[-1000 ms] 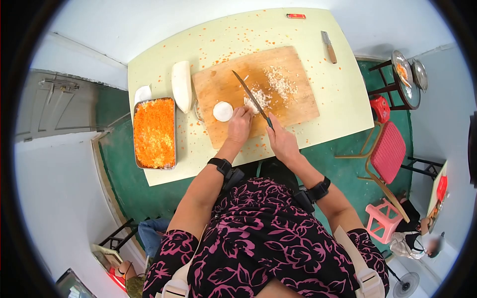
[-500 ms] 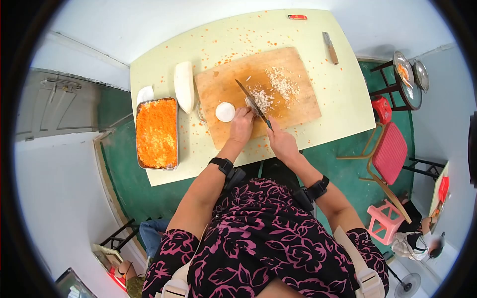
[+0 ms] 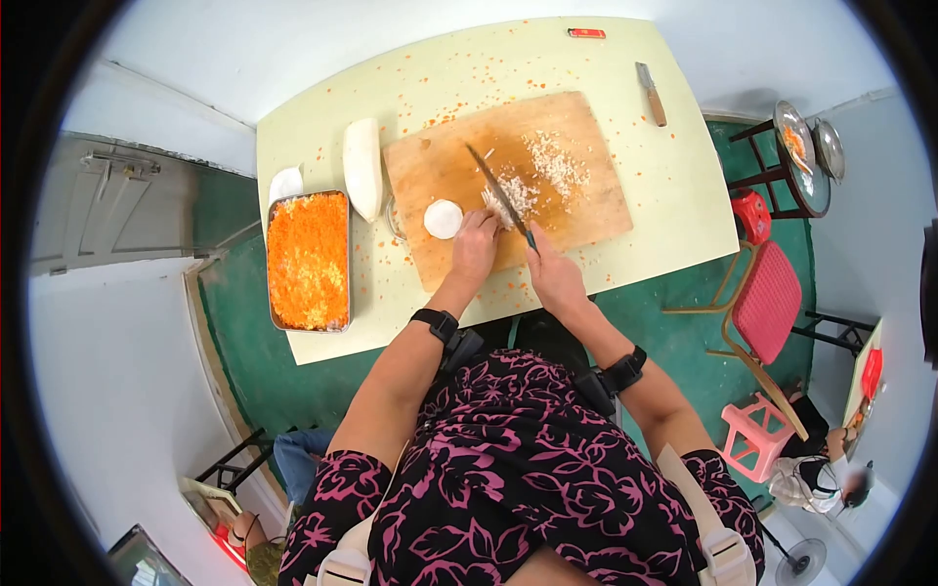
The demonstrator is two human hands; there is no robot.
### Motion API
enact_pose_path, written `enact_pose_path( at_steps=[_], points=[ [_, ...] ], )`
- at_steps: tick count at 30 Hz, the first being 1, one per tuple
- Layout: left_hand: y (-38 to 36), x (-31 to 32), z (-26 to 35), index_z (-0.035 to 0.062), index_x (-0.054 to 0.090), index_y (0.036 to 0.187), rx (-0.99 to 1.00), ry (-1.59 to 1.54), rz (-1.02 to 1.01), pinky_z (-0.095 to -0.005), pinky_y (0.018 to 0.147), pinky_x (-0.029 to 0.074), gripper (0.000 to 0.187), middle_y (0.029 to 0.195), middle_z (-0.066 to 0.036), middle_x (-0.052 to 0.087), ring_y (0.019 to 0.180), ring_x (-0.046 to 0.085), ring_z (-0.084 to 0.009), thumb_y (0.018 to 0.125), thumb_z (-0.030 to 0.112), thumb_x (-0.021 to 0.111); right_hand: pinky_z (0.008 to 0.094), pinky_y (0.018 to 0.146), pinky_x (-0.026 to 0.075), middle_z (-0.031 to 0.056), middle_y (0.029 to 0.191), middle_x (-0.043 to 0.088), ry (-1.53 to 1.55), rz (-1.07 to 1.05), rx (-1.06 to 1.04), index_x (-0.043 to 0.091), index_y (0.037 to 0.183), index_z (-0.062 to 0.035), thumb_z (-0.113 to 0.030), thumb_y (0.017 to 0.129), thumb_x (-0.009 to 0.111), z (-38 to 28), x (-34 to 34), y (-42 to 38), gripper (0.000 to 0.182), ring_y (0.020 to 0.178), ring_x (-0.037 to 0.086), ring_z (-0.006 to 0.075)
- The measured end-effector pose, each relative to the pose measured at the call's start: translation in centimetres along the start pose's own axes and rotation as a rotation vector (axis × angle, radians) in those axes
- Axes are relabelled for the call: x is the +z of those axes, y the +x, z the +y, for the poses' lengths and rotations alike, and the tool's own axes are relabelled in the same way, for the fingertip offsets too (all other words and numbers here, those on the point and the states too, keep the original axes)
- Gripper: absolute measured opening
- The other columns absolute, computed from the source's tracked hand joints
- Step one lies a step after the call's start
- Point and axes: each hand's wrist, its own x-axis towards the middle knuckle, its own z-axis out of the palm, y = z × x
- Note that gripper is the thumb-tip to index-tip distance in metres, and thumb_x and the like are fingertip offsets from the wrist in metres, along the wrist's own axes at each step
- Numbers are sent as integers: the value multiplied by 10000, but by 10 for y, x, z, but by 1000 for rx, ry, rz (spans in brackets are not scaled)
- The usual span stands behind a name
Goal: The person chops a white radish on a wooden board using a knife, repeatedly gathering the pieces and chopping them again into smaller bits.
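Observation:
My right hand (image 3: 558,278) is closed round the handle of a kitchen knife (image 3: 499,188), its long dark blade slanting over the wooden cutting board (image 3: 591,223). My left hand (image 3: 475,246) has its fingers curled and pressed on a small piece of white radish beside the blade; the fingers mostly hide the piece. Finely chopped white radish (image 3: 557,166) lies in two loose heaps on the board, one against the blade and one farther right. A thick round slice of radish (image 3: 444,220) sits left of my left hand. A large peeled radish (image 3: 362,171) lies beyond the board's left edge.
A metal tray (image 3: 351,269) of chopped carrot (image 3: 308,256) stands at the table's left edge, with a white piece (image 3: 285,184) behind it. Another knife (image 3: 651,95) and a red packet (image 3: 586,33) lie at the back right. Right stand a red chair (image 3: 767,298) and pink stool (image 3: 757,437); other people are nearby.
The knife has shifted slightly down and to the right, along with my right hand. My left hand stays nearly in place on the radish piece.

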Motion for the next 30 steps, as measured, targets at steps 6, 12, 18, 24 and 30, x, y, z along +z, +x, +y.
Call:
enact_pose_path(
  at_steps=[6,12,18,24,30],
  points=[
    [-1,2,-3,-4,615,818,-17,-14,23,-366,730,490,131,876,-132,605,835,573,-305,693,21,645,485,567,453,222,659,593,29,63,-61,335,1340,-101,-292,925,417,2,2,1,464,605,581,402],
    [-1,-1,-2,0,598,811,-53,-6,-2,-368,726,490,128,882,-132,608,842,571,-311,694,22,645,483,569,453,222,664,592,2,45,-37,351,1332,-93,-287,924,415,3,2,1,456,615,582,399],
    [1,1,-4,24,607,804,38,31,38,-378,781,456,135,874,-99,613,836,571,-287,679,38,654,475,557,452,220,669,592,10,42,-22,374,1318,-82,-280,921,426,8,1,2,446,610,584,388],
    [-1,2,-3,42,625,788,29,83,32,-378,818,424,127,867,-75,618,848,571,-263,665,57,655,468,553,454,221,678,595,-20,49,-44,370,1321,-81,-273,920,433,6,3,2,450,608,581,390],
    [0,0,1,28,637,760,20,107,64,-360,785,449,101,841,-87,627,855,581,-265,669,58,668,473,561,458,226,679,595,5,63,-49,358,1330,-92,-282,920,428,7,1,4,457,619,584,398]
  ],
)
